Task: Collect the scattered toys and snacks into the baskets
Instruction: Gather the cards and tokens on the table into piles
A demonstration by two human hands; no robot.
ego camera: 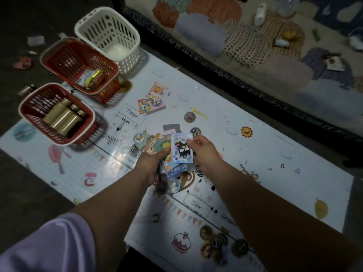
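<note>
My left hand (152,163) grips a fanned stack of picture cards (160,144) above the middle of the play mat (275,160). My right hand (204,152) pinches a blue card with a black cartoon figure (181,149) against that stack. More cards (151,103) lie further up the mat, and round discs (190,116) sit beside them. Several dark discs (216,242) lie near the mat's front edge. At the left stand two red baskets: the near one (25,114) holds gold bottles (62,116), the far one (51,55) holds snack packets (94,77).
A white basket (78,30) stands behind the red ones, nothing visible in it. A black-edged fence (216,71) borders the mat on the far side, with a patterned mat beyond it. Scraps and a small bottle (26,89) lie on the dark floor at left.
</note>
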